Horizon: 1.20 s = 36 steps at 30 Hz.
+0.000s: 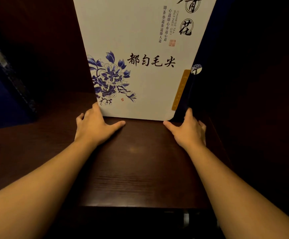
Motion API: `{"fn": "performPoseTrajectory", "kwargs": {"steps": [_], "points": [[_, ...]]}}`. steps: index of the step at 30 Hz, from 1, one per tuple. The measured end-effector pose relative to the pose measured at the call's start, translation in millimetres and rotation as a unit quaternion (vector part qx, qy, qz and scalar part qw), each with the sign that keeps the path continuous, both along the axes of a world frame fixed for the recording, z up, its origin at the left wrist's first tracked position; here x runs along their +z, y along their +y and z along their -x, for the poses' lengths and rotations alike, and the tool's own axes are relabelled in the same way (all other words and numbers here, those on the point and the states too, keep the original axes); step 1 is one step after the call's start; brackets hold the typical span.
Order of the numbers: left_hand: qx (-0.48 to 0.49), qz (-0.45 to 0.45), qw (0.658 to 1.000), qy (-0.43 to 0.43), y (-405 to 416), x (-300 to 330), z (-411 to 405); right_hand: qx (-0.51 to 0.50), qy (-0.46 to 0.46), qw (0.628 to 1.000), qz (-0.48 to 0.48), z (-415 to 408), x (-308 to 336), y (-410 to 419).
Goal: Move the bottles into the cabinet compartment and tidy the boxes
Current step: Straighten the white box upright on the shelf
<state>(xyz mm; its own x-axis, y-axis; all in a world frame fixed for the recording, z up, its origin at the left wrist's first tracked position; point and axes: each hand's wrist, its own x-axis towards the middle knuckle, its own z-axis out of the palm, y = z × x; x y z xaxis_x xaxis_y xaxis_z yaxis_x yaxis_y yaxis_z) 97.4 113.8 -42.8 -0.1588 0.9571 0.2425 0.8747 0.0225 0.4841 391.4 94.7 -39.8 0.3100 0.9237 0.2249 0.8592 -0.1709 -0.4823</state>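
A large white tea gift box (140, 49) with blue flower print and black characters stands upright on the dark wooden shelf (136, 169). My left hand (95, 126) grips its lower left corner, fingers behind the edge and thumb stretched along the bottom. My right hand (188, 130) holds the lower right corner at the box's dark blue side with a gold strip. No bottle is in view.
A dark blue box (5, 80) leans at the left side of the compartment. Dark wooden walls close in on the left and right. The shelf's front edge (140, 207) runs below my forearms.
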Motion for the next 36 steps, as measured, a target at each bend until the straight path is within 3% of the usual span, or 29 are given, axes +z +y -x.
{"fn": "performPoseTrajectory", "kwargs": {"steps": [11,36], "points": [[-0.032,0.003,0.999,-0.035,-11.6,6.5,4.9,0.012,0.073,0.997,0.003,5.1,7.0,-15.3],[-0.043,0.027,0.996,-0.080,-94.1,11.6,11.7,0.016,0.062,0.997,0.050,14.4,11.6,-78.2]]}}
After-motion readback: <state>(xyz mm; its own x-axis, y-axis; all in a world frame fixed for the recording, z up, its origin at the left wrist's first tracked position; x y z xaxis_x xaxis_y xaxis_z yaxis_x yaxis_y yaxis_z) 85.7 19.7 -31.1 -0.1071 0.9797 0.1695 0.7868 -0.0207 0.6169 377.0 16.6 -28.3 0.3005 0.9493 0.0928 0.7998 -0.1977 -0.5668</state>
